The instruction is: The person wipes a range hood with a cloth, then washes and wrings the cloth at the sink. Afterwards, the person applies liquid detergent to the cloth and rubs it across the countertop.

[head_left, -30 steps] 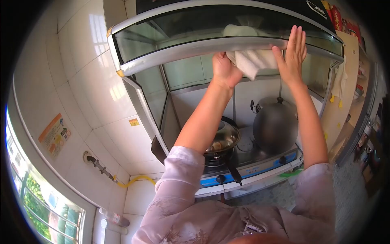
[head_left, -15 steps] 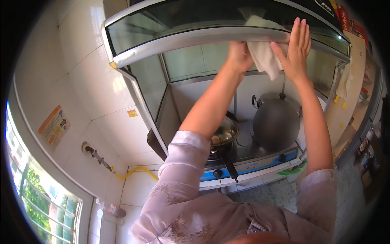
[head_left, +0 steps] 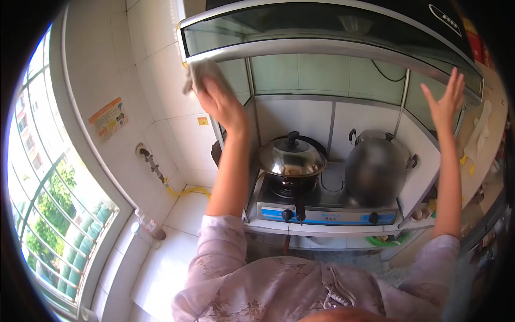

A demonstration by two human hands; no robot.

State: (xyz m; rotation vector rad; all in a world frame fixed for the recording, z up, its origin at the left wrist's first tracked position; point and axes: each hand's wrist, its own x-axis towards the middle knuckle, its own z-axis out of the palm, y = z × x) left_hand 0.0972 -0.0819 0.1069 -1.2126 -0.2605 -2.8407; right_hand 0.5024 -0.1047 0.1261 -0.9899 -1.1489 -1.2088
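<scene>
Stove [head_left: 343, 217], blue front strip, two black knobs. On its left side, pan under domed steel lid [head_left: 289, 160], handle pointing frontward. Right side: dark round pan [head_left: 375, 174], surface blurred. Left wall: orange-and-white notice [head_left: 109, 118], small yellow sticker [head_left: 202, 121], metal pipe fitting [head_left: 153, 163] with yellow hose [head_left: 192, 190]. Barred window [head_left: 94, 257], greenery outside; bottle [head_left: 149, 224] near it. Green basket [head_left: 387, 241] below stove's right end.

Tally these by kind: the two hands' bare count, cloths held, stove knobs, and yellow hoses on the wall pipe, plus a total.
Bare hands, left and right: 2
Pale fabric cloth, held: 1
Round black stove knobs: 2
Thin yellow hose: 1
Total: 6
</scene>
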